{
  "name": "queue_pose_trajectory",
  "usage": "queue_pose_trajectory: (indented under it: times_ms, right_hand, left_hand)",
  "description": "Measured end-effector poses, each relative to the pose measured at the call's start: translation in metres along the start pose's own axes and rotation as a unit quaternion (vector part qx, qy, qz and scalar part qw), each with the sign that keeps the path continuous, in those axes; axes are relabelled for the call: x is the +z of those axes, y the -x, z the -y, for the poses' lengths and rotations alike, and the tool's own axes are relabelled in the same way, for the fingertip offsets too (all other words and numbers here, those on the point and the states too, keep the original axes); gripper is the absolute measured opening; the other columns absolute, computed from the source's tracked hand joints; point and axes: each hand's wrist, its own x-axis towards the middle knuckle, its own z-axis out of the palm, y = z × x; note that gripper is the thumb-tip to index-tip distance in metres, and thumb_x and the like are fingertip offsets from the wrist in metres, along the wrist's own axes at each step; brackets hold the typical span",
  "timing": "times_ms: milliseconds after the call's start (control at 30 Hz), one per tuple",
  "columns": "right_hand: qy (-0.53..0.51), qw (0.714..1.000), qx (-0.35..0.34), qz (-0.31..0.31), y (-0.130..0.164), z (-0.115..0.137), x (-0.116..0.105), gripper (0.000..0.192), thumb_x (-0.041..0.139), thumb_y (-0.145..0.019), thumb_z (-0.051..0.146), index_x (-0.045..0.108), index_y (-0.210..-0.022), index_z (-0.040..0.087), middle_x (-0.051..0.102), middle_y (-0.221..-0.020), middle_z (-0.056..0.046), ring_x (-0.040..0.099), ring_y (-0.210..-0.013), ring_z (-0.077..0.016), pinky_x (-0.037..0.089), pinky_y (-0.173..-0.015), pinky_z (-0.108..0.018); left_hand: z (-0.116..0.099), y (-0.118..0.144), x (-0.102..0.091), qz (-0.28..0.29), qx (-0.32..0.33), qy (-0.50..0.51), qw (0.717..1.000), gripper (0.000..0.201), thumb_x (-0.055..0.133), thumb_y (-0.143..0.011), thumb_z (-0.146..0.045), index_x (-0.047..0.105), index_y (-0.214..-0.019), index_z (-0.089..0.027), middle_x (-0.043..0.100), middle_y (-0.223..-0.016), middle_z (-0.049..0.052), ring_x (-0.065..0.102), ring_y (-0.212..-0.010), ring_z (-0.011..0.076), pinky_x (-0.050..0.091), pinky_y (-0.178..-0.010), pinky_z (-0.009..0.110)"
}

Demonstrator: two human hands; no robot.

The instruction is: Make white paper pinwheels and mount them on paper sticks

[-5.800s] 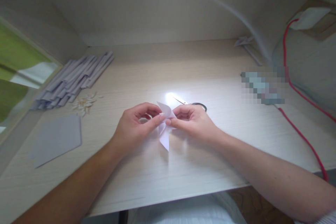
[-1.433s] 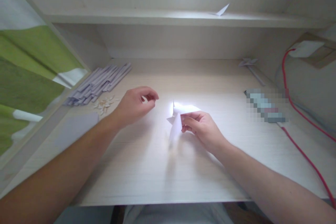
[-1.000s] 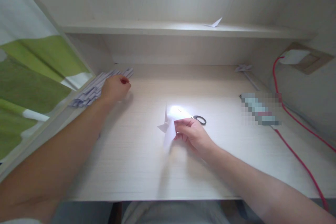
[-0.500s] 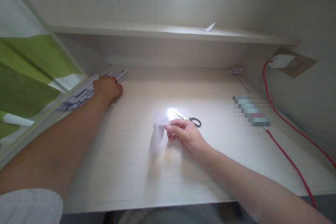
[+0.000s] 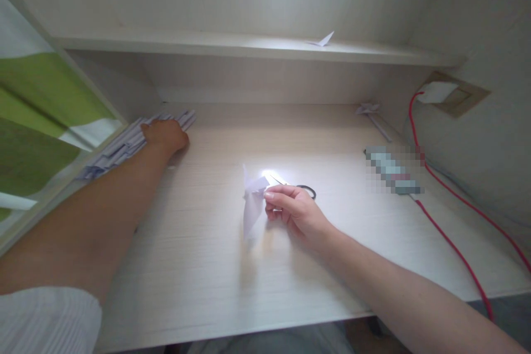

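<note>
Right hand (image 5: 295, 213) pinches folded paper pinwheel (image 5: 252, 202) in its fingers, long blade pointing down at the surface (image 5: 215, 265). Left hand (image 5: 165, 136) rests on paper strips (image 5: 120, 146) running front-left to back-right; finger state can't be told.

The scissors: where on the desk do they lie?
In the head view, the scissors lie mid-desk, just behind the right hand holding the folded paper.

A desk (image 5: 215, 276) sits under a shelf (image 5: 207, 44). The paper sticks (image 5: 124, 141) lie at the far left of the desk, and the left hand (image 5: 166, 135) rests on them. The folded paper (image 5: 252, 202) is in the middle, with the right hand (image 5: 292, 213) just right of it, pinching it. Scissors (image 5: 305, 191) lie just behind that hand. A cord (image 5: 452, 243) runs along the right side. A paper scrap (image 5: 321, 40) lies on the shelf.
</note>
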Motion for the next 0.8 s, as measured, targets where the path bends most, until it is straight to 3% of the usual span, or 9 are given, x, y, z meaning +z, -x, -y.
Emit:
queue_pose_trajectory:
  times_ms: [100,200,333,433,567,667,800]
  right_hand:
    - [0.009,1.0,-0.009,0.001,-0.001,0.002,0.0,0.021,0.089,-0.073,0.035,0.079,-0.078,0.017,0.066,-0.069,0.0,0.057,-0.061,-0.0102,0.043,-0.061,-0.027]
    - [0.041,0.998,-0.04,-0.011,0.002,0.007,0.001,0.02,0.088,-0.075,0.036,0.079,-0.079,0.018,0.067,-0.069,0.0,0.059,-0.061,-0.0106,0.045,-0.063,-0.027]
    - [0.12,0.983,-0.124,-0.055,0.012,0.018,0.007,0.016,0.085,-0.081,0.034,0.078,-0.08,0.019,0.069,-0.066,0.001,0.06,-0.063,-0.0121,0.049,-0.065,-0.028]
    - [0.175,0.964,-0.181,-0.083,0.02,0.021,0.011,0.015,0.082,-0.084,0.034,0.078,-0.085,0.02,0.073,-0.074,-0.001,0.063,-0.068,-0.0134,0.05,-0.065,-0.028]
    - [0.248,0.938,-0.223,-0.098,0.026,0.019,0.015,0.012,0.079,-0.088,0.032,0.077,-0.086,0.02,0.076,-0.083,-0.003,0.067,-0.074,-0.0162,0.052,-0.069,-0.031]
    - [0.304,0.915,-0.246,-0.104,0.028,0.019,0.016,0.01,0.076,-0.09,0.03,0.077,-0.086,0.021,0.077,-0.083,-0.003,0.068,-0.075,-0.0171,0.053,-0.07,-0.032]
    - [0.349,0.894,-0.264,-0.098,0.028,0.02,0.015,0.008,0.074,-0.091,0.026,0.075,-0.086,0.021,0.076,-0.08,-0.001,0.067,-0.072,-0.0151,0.052,-0.068,-0.03]
  left_hand:
    - [-0.022,0.004,0.0,-0.046,-0.042,-0.086,0.994,0.012,0.076,-0.073,-0.013,0.066,-0.076,-0.007,0.065,-0.083,-0.001,0.059,-0.114,0.0203,0.03,-0.116,0.043]
    - [-0.06,0.021,0.002,-0.039,-0.044,-0.117,0.991,0.019,0.069,-0.081,-0.025,0.073,-0.089,-0.008,0.065,-0.075,-0.003,0.06,-0.091,0.0152,0.042,-0.096,0.032]
    - [-0.118,0.081,0.006,0.0,-0.022,-0.103,0.994,0.024,0.071,-0.085,-0.037,0.078,-0.094,-0.016,0.072,-0.078,-0.002,0.06,-0.069,0.0131,0.044,-0.067,0.025]
    - [-0.145,0.137,0.008,0.043,-0.016,0.001,0.999,0.015,0.077,-0.082,-0.034,0.078,-0.09,-0.022,0.077,-0.086,0.0,0.068,-0.076,0.0163,0.052,-0.07,0.026]
    - [-0.154,0.18,0.019,0.119,-0.037,0.172,0.977,0.011,0.081,-0.081,-0.031,0.077,-0.088,-0.023,0.076,-0.086,0.002,0.072,-0.077,0.0183,0.058,-0.068,0.027]
    - [-0.154,0.187,0.032,0.109,-0.059,0.257,0.958,0.012,0.083,-0.079,-0.027,0.076,-0.088,-0.024,0.077,-0.089,0.002,0.075,-0.083,0.0205,0.062,-0.071,0.028]
    - [-0.155,0.189,0.043,0.114,-0.069,0.282,0.95,0.016,0.086,-0.076,-0.027,0.076,-0.087,-0.024,0.079,-0.089,0.003,0.076,-0.084,0.0227,0.064,-0.072,0.032]
